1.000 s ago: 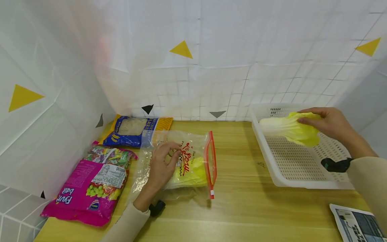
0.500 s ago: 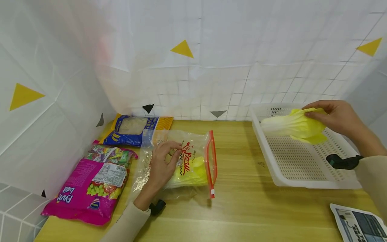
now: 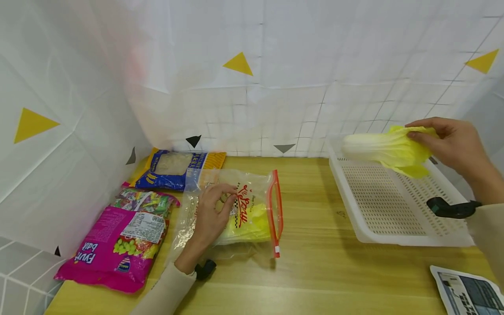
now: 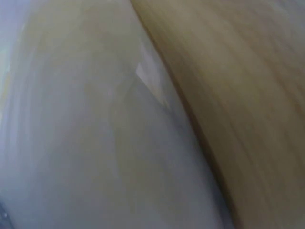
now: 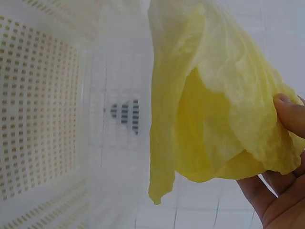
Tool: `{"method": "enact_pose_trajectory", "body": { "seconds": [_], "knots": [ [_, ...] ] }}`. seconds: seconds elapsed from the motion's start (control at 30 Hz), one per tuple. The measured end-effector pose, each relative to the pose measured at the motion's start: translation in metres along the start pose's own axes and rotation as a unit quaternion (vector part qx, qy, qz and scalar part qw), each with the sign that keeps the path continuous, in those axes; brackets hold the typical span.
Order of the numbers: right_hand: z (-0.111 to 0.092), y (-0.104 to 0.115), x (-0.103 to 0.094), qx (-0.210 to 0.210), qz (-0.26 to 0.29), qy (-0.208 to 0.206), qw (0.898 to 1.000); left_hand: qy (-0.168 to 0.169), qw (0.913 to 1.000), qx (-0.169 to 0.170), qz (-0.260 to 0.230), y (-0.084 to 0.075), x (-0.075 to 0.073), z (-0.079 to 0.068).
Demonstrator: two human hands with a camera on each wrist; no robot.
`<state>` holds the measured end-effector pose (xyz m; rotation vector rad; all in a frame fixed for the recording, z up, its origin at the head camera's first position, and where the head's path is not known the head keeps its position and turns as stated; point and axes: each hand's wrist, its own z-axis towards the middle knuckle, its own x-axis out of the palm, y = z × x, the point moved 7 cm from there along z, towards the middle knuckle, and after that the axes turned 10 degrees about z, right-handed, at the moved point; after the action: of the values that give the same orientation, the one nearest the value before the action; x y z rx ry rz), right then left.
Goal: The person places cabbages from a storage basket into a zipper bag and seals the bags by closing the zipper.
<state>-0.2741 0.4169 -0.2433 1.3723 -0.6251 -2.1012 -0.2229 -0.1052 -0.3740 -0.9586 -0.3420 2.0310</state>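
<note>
My right hand (image 3: 458,142) holds a napa cabbage leaf (image 3: 387,148) by its yellow leafy end, above the white plastic basket (image 3: 356,218). Its pale stalk points left. The right wrist view shows the thumb on one face of the leaf (image 5: 224,114) and fingers behind it. On the table, my left hand (image 3: 210,214) pinches the upper film of a clear zip bag (image 3: 252,179) with red print between thumb and index finger. The bag's red zip edge faces right and gapes a little. Yellow leaf shows inside the bag.
A pink fruit candy bag (image 3: 114,245) lies at the left, beside a blue and yellow food packet (image 3: 169,170) at the back. A printed packet (image 3: 468,291) lies at the front right. White sheets stand behind the wooden table (image 3: 307,271).
The right hand has lifted the cabbage leaf up and slightly to the right, clear of the basket's floor. The left hand and the zip bag have stayed in place.
</note>
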Motion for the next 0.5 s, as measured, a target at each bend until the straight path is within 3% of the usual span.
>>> {"method": "enact_pose_trajectory", "body": {
  "seconds": [0.1,0.23,0.5],
  "knots": [
    [-0.001,0.014,0.008,-0.015,0.039,-0.006,0.999,-0.003,1.0000,0.001,-0.002,0.000,-0.001,0.000],
    [-0.006,0.031,0.025,-0.026,0.089,0.018,0.996,-0.005,1.0000,0.002,-0.006,-0.001,-0.002,0.000],
    [-0.017,0.069,0.071,-0.056,0.104,0.080,0.990,-0.016,0.9998,-0.004,-0.004,0.001,-0.003,0.000]
  ]
}}
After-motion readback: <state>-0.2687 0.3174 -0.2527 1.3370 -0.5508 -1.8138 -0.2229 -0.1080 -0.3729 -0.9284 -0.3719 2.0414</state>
